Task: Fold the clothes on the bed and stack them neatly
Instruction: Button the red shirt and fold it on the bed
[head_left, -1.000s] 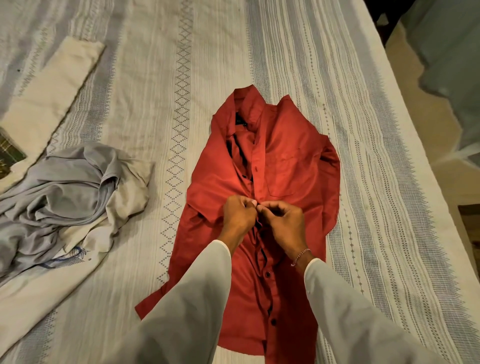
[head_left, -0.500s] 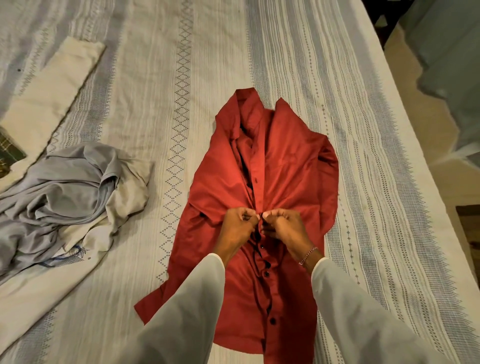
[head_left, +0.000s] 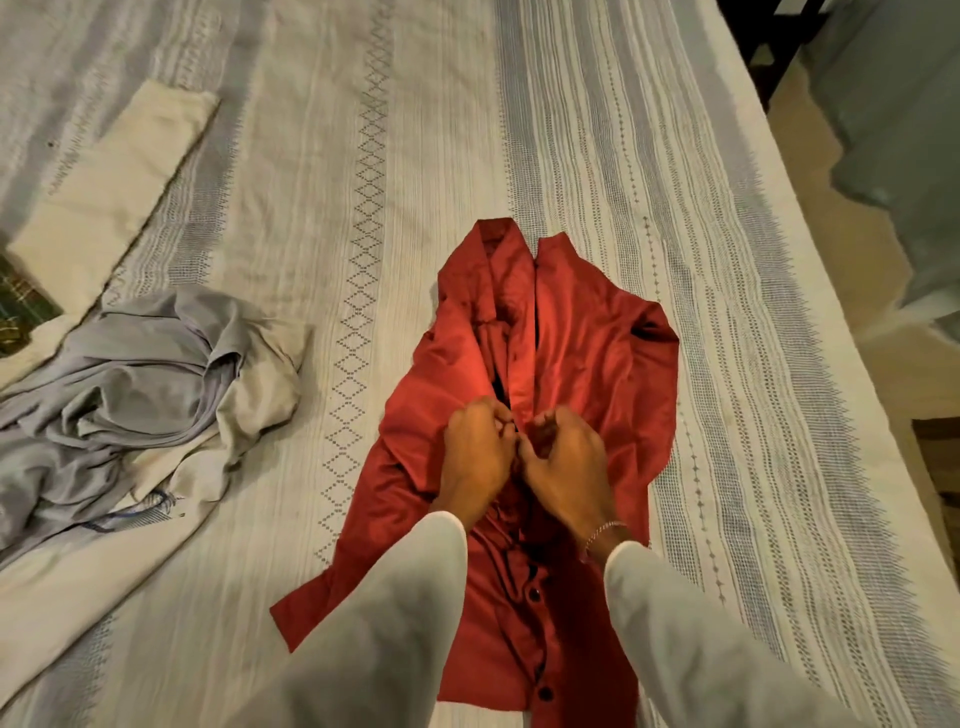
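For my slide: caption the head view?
Both hands pinch the red shirt's front on the bed.

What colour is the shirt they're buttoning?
Red, with dark buttons; the shirt shows clearly in the head view.

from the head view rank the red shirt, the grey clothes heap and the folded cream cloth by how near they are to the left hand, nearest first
1. Red shirt: right under the left hand, which grips its front at the middle of the bed.
2. Grey clothes heap: off to the left, apart from the shirt.
3. Folded cream cloth: farthest, up at the far left.
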